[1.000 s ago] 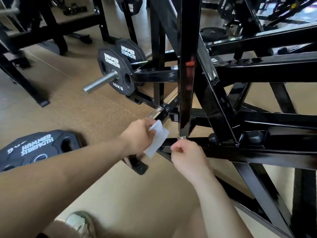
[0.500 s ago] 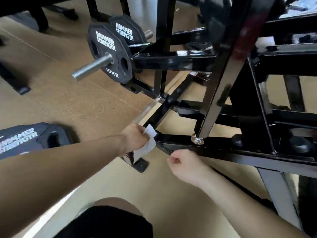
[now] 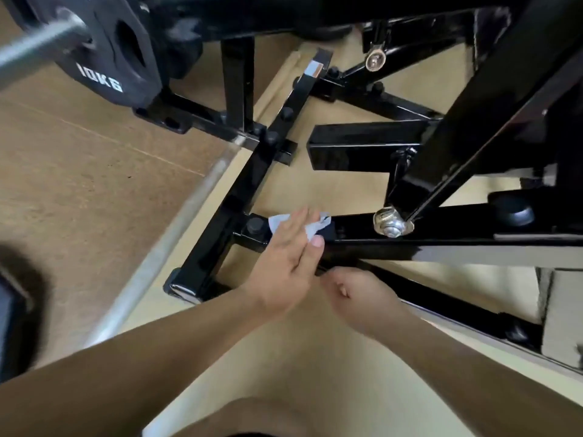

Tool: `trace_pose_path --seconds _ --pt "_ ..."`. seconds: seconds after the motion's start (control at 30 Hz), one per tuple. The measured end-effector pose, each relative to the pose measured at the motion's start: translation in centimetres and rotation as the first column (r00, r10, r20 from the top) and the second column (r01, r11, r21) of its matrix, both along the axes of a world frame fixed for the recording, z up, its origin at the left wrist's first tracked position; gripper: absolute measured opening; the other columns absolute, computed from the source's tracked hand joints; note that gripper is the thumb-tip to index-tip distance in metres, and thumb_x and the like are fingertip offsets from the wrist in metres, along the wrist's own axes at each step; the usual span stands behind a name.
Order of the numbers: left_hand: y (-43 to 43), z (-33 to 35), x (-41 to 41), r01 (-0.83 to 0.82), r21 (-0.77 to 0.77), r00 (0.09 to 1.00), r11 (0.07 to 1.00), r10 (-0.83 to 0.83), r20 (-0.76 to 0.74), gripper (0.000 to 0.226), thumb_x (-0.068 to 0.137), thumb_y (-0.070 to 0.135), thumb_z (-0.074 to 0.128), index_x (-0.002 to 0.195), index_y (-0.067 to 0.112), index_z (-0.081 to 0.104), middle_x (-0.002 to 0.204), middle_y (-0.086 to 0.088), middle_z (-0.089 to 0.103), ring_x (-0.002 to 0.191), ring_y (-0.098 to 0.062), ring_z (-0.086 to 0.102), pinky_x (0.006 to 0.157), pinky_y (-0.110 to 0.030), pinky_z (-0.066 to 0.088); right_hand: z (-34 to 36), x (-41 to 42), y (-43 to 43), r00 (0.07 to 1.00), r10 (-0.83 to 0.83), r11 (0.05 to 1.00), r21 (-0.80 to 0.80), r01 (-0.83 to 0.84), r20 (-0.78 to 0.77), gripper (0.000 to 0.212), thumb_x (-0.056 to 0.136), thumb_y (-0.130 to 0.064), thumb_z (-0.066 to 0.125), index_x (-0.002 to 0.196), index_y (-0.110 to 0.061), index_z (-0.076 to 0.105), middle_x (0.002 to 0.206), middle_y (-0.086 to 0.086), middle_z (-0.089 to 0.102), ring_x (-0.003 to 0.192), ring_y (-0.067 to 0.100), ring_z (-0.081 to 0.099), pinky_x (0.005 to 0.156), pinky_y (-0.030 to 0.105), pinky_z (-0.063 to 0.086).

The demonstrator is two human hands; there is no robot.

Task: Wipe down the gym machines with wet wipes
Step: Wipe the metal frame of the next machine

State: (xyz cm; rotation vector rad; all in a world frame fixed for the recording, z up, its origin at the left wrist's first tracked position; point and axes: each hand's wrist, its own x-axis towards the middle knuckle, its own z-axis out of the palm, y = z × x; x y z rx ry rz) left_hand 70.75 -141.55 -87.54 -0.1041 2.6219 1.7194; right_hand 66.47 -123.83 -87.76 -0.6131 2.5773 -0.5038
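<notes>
Left hand [image 3: 284, 266] flat, fingers straight, pressing crumpled wet wipe [image 3: 314, 228] onto black frame bar [image 3: 448, 231], bar running left to right, right hand [image 3: 359, 294] curled just below, hold unclear

Soft, even light here, bright enough, with no hard shadows on the pale floor [image 3: 315, 357]. White glare streaks run along the glossy black machine frame [image 3: 441, 247] toward 3 and 4 o'clock, and the bolt [image 3: 389, 223] glints near centre. Up at 10 o'clock the steel bar [image 3: 34, 45] is smeared with blur — the weight plate [image 3: 120, 64] beside it is soft too. At 8 o'clock a dark shape [image 3: 12, 316] dissolves completely — wide-angle stretch pulls the edges.
</notes>
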Motion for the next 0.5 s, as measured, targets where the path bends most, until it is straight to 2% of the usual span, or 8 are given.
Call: trace_pose_path --seconds 0.03,0.1,0.17,0.2,0.27,0.33,0.4,0.5 --pt "0.1 -0.3 0.4 0.023 -0.011 0.999 1.0 -0.023 -0.048 0.056 0.11 0.042 0.033 0.162 0.022 0.025 0.169 0.015 0.014 0.154 0.006 0.001 0.128 -0.032 0.005 -0.8 0.6 0.3 0.988 -0.031 0.999 -0.046 0.024 -0.152 0.021 0.096 -0.042 0.046 0.089 -0.03 0.061 0.083 -0.012 0.06 0.08 0.011 0.059 0.071 0.037 0.054" --pt "0.0 -0.6 0.4 0.051 0.058 0.995 0.997 -0.045 -0.092 0.051 0.111 0.04 0.029 0.16 0.026 0.028 0.169 0.014 0.017 0.154 0.004 0.003 0.128 -0.032 0.005 -1.6 1.4 0.5 0.895 -0.035 0.996 -0.092 -0.007 -0.445 0.016 0.098 -0.034 0.053 0.097 -0.029 0.068 0.089 -0.011 0.063 0.086 0.016 0.061 0.069 0.036 0.053" --pt "-0.7 -0.6 -0.2 -0.016 0.249 0.999 0.968 0.025 -0.034 0.045 0.11 0.047 0.026 0.149 0.038 0.047 0.162 0.017 0.037 0.152 0.004 0.018 0.128 -0.034 0.015 -2.0 1.4 0.1 0.813 -0.037 0.996 -0.085 -0.016 -0.58 0.021 0.097 -0.031 0.058 0.108 -0.024 0.074 0.096 -0.005 0.069 0.089 0.022 0.063 0.076 0.035 0.054" --pt "-1.3 -0.8 -0.7 -0.068 0.287 0.998 0.955 0.068 0.009 0.046 0.11 0.05 0.026 0.142 0.04 0.057 0.155 0.02 0.046 0.149 0.006 0.025 0.127 -0.034 0.02 -2.2 1.4 -0.2 0.804 -0.045 0.996 -0.088 -0.009 -0.593 0.025 0.097 -0.031 0.059 0.113 -0.022 0.074 0.098 -0.002 0.07 0.091 0.026 0.064 0.08 0.037 0.054" --pt "-2.3 -1.5 -1.4 -0.149 0.172 0.988 0.974 0.139 0.072 0.045 0.109 0.05 0.031 0.141 0.038 0.061 0.154 0.021 0.047 0.144 0.013 0.029 0.125 -0.03 0.024 -2.6 1.5 -0.9 0.819 -0.047 0.996 -0.086 -0.003 -0.572 0.032 0.097 -0.035 0.056 0.12 -0.019 0.074 0.103 0.001 0.069 0.095 0.028 0.064 0.084 0.038 0.056" --pt "-2.2 -2.0 -1.7 -0.145 0.026 0.988 0.989 0.143 0.064 0.046 0.11 0.046 0.033 0.151 0.033 0.049 0.16 0.02 0.038 0.142 0.02 0.019 0.126 -0.024 0.017 -2.6 1.6 -1.4 0.813 -0.032 0.997 -0.075 -0.014 -0.581 0.034 0.097 -0.037 0.054 0.115 -0.018 0.075 0.099 0.001 0.07 0.093 0.025 0.065 0.079 0.035 0.055" --pt "-1.1 -1.7 -1.5 -0.115 -0.054 0.993 0.992 0.117 0.034 0.051 0.111 0.044 0.026 0.156 0.026 0.04 0.163 0.015 0.033 0.139 0.024 0.013 0.127 -0.028 0.012 -1.9 1.6 -1.5 0.812 -0.017 0.997 -0.069 -0.029 -0.584 0.027 0.095 -0.036 0.053 0.1 -0.021 0.075 0.085 -0.004 0.068 0.081 0.023 0.066 0.068 0.031 0.051" --pt "1.5 -0.1 -0.5 0.007 -0.14 0.995 0.99 -0.021 -0.1 0.059 0.11 0.047 0.018 0.163 0.022 0.022 0.17 0.01 0.016 0.153 0.007 0.001 0.129 -0.037 0.005 -1.0 2.1 -0.9 0.856 0.033 0.996 -0.055 -0.071 -0.516 0.025 0.086 -0.035 0.05 0.089 -0.019 0.069 0.078 -0.003 0.065 0.074 0.023 0.064 0.057 0.028 0.041"
